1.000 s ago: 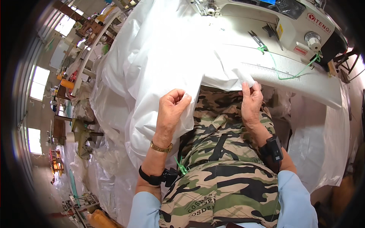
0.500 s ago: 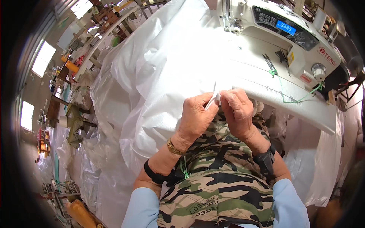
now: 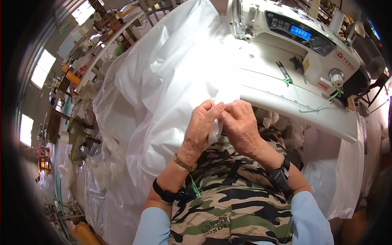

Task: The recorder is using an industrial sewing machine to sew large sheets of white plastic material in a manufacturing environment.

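A large white woven plastic sheet (image 3: 163, 98) spreads over the table's left side and hangs in folds toward my lap. My left hand (image 3: 200, 126) is closed on its near right edge, thumb and forefinger pinched together. Close against it, my right hand (image 3: 241, 127) pinches the same edge, with its fingers curled inward. The bit of sheet between my fingertips is mostly hidden. Both hands are just off the front of the sewing machine table, above the camouflage apron (image 3: 232, 192) on my lap.
A white sewing machine (image 3: 286, 49) with a lit blue display stands at the back right. Thread snips (image 3: 284, 71) tied with green thread (image 3: 300, 102) lie on its bed (image 3: 265, 79). Crumpled clear plastic (image 3: 96, 171) heaps at left, below a cluttered bench (image 3: 108, 45).
My hands have come closer together and moved slightly left. The folded sheet edge that stuck up between my fingers is now mostly covered, and my right hand has turned knuckles up.
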The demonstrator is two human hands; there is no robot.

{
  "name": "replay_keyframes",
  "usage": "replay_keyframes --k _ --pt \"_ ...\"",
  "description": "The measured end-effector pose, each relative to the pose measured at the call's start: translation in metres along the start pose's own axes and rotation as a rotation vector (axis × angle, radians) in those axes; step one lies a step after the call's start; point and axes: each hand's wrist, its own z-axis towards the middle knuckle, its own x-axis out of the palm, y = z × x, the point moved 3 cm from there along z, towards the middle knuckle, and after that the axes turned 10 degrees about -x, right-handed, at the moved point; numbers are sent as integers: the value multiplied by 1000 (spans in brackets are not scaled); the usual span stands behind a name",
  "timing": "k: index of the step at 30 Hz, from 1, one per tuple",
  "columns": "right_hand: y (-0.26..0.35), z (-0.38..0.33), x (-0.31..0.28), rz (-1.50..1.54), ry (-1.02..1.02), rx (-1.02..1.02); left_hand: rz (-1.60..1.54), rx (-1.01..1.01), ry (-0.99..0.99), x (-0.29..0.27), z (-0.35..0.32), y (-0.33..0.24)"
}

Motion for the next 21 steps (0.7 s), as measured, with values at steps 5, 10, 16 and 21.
replay_keyframes --k 5,10,16,21 --pt "-8 -5 -4 101 77 -79 -540 -468 -84 -5 6 17" --pt "-40 -32 19 171 -256 368 694 -40 -265 -40 30 -27" --pt "-19 71 122 709 -219 444 1013 279 -49 -6 77 -119" --pt "-7 102 122 1042 -456 281 1483 448 352 30 65 -133"
